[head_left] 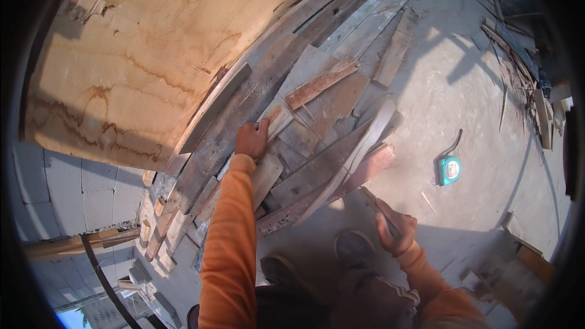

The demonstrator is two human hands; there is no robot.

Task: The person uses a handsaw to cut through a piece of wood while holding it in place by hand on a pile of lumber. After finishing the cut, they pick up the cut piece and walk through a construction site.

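My left hand (pixel 253 139) reaches into a heap of scrap boards, its fingers closed over the end of a short pale wood block (pixel 280 120). Just beyond that block lies a rough reddish-brown wood piece (pixel 322 84). Lower on the right, my right hand (pixel 397 229) is wrapped round a short, narrow wood strip (pixel 370 198), which points up and left toward the heap. Between the hands, a long pale split board (pixel 365 146) lies slantwise over a pinkish board (pixel 373 166).
A large stained plywood sheet (pixel 140 55) leans at upper left, beside a grey block wall (pixel 85 189). On the concrete floor to the right sits a teal tape measure (pixel 450 171) with a black strap. More scrap wood (pixel 542 119) lines the far right. My shoes (pixel 354 248) stand before the heap.
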